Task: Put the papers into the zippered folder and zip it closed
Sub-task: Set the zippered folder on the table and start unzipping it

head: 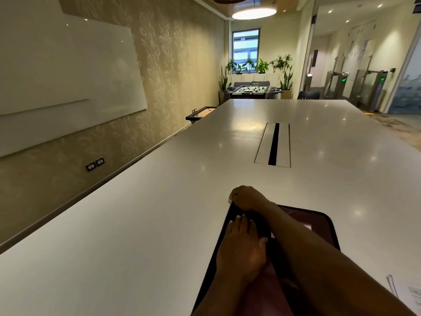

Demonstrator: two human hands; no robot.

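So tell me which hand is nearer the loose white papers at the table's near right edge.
Left. The left hand lies flat on the dark maroon zippered folder, closer to the white papers. The right hand, crossed over, grips the folder's far left corner.

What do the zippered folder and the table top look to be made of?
Zippered folder: seemingly soft synthetic material, perhaps faux leather; maroon panel with a dull sheen, black bound edge, rounded pliable corner. Table: hard, smooth off-white top, likely laminate or solid surface; semi-gloss, mirroring ceiling lights as soft spots.

Left hand (242, 245) lies flat, fingers (239, 221) extended; right hand (247, 198) reaches across, fingers curled.
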